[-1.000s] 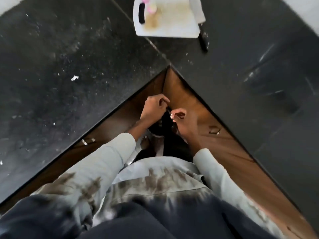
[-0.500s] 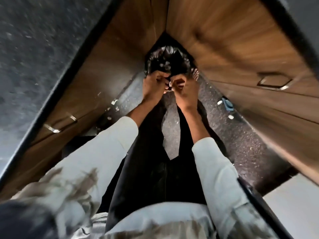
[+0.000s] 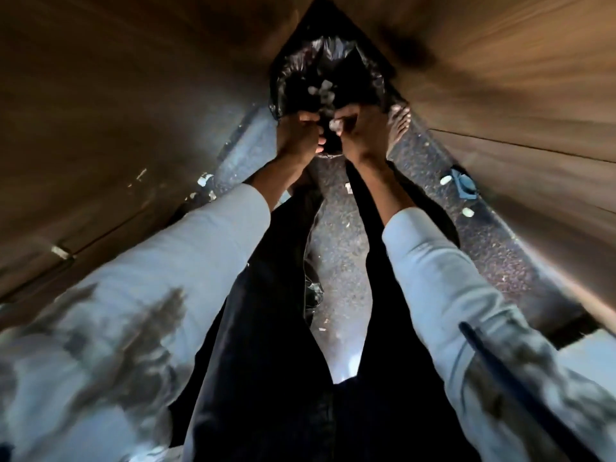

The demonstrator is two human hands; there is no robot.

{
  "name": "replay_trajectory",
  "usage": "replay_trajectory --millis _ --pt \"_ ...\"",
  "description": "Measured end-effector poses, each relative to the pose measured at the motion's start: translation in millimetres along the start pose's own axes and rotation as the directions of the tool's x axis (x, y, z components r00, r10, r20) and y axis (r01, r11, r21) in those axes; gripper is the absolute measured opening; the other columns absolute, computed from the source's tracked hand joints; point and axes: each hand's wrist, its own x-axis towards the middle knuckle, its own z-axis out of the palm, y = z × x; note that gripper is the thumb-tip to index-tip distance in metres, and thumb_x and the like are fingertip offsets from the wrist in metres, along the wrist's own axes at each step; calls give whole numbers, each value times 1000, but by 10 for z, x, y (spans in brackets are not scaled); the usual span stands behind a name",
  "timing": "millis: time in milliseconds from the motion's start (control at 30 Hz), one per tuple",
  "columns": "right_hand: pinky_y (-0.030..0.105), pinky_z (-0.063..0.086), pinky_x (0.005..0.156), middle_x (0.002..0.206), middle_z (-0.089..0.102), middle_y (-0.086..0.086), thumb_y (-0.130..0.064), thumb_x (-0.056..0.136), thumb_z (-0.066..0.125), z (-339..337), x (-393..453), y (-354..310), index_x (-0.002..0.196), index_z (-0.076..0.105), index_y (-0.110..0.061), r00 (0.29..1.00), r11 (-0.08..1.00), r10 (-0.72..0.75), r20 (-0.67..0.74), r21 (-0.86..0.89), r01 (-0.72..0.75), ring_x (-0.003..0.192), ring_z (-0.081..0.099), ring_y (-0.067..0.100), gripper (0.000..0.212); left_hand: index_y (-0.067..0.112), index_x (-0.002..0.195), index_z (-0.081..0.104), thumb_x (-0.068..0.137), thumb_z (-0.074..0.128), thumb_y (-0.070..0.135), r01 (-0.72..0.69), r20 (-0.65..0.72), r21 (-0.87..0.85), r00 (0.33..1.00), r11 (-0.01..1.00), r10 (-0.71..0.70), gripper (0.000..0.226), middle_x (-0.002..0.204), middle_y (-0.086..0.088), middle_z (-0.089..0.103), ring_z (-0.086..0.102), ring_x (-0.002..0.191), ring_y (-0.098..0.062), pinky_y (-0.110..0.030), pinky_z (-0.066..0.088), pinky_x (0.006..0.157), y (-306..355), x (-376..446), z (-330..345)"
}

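Since half a second ago the head has dipped further, so the counter edges have slipped out of view, while both hands have kept their hold on the bag. Nearest the camera, two pale sleeves (image 3: 186,261) reach forward over dark trousers (image 3: 266,328), and a strip of speckled floor (image 3: 336,235) shows between the legs. Further out, the left hand (image 3: 296,136) is curled into a fist round a bunch of the black plastic at the near edge of the bag's mouth. The right hand (image 3: 362,135), just beside it, pinches the same edge with bent fingers. A bare foot (image 3: 400,123) stands on the floor just right of the right hand, and a blue scrap (image 3: 465,187) lies with a few white crumbs near the right cabinet's base. Beyond the hands, the black rubbish bag (image 3: 333,58) sits on the floor, tucked into the corner where the two wooden cabinet fronts (image 3: 133,95) meet. Its mouth is open upward, with pale bits (image 3: 321,90) showing inside.
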Motion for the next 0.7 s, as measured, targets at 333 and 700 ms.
replay_trajectory --millis 333,700 --pt "41 49 102 118 75 15 -11 80 48 40 319 222 117 77 -8 996 982 -85 35 -165 89 115 68 37 47 7 141 64 90 52 14 33 55 206 997 978 -45 52 131 -16 73 70 123 -34 -45 61 100 -62 125 -130" --pt "17 52 92 98 81 8 -9 79 59 -681 -87 -314 98 84 -11 987 976 -157 -34 -157 150 99 76 22 31 5 146 61 107 52 10 -68 54 332 997 941 52 40 151 -19 60 56 141 -32 -37 47 115 662 -853 -378"
